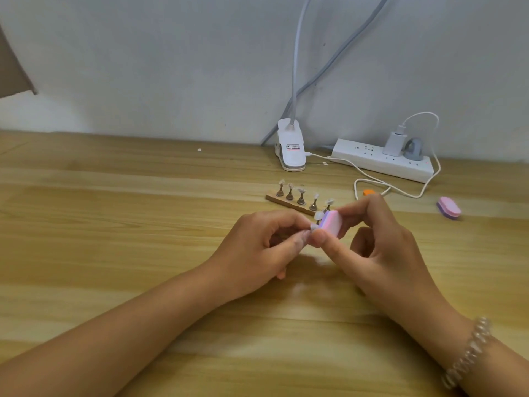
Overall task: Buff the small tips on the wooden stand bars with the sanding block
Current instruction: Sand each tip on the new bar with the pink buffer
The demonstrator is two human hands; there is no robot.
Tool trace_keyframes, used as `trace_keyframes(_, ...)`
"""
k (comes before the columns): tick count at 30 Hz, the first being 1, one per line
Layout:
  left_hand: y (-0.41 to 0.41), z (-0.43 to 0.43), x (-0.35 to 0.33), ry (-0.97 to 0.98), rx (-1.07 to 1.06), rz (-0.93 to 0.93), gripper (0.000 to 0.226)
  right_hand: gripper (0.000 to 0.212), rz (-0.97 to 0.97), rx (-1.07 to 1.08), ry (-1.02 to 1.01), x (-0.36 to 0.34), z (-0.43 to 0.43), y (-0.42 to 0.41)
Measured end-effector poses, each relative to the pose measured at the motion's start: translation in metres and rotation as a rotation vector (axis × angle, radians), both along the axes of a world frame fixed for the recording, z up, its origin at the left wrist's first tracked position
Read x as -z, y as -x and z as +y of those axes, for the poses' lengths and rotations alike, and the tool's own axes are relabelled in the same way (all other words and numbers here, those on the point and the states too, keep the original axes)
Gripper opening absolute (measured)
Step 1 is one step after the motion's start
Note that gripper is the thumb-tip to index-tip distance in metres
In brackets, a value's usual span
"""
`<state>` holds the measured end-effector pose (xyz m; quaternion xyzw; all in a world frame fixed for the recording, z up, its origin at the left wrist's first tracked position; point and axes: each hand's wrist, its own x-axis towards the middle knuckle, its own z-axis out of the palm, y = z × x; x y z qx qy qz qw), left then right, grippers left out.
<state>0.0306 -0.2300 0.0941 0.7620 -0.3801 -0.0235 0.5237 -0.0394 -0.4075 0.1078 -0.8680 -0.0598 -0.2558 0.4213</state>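
R hand (380, 247) grips block (332, 224), edge on tip (313, 226)

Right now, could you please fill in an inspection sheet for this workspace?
Surface: light wooden table.
Job's things: wooden stand bar with five small clear tips on metal pegs; pink-and-purple sanding block.
Clutter: second pink-and-purple block, small orange object.
Hands: right hand grips the sanding block; left hand pinches one small clear tip at its edge.
Cables: white charger cable looping from white power strip; white clip lamp base.
Surroundings: pale wall.
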Motion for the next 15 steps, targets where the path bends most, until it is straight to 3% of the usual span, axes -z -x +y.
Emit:
trace_keyframes(4, -0.0023, 0.0004, 0.0016, -0.004, 0.005, 0.009, 0.015, 0.041, -0.026, -0.054, 0.102, 0.0015, 0.0057, 0.0033)
trace_keyframes(9, -0.0019, 0.0, 0.0008, 0.022, 0.009, 0.005, 0.013, 0.044, 0.022, -0.012, -0.061, -0.0013, 0.0006, -0.0005)
trace_keyframes(15, -0.0013, 0.0006, 0.0002, 0.017, 0.017, -0.003, 0.017, 0.043, -0.013, -0.067, 0.018, 0.0006, 0.0048, 0.0032)
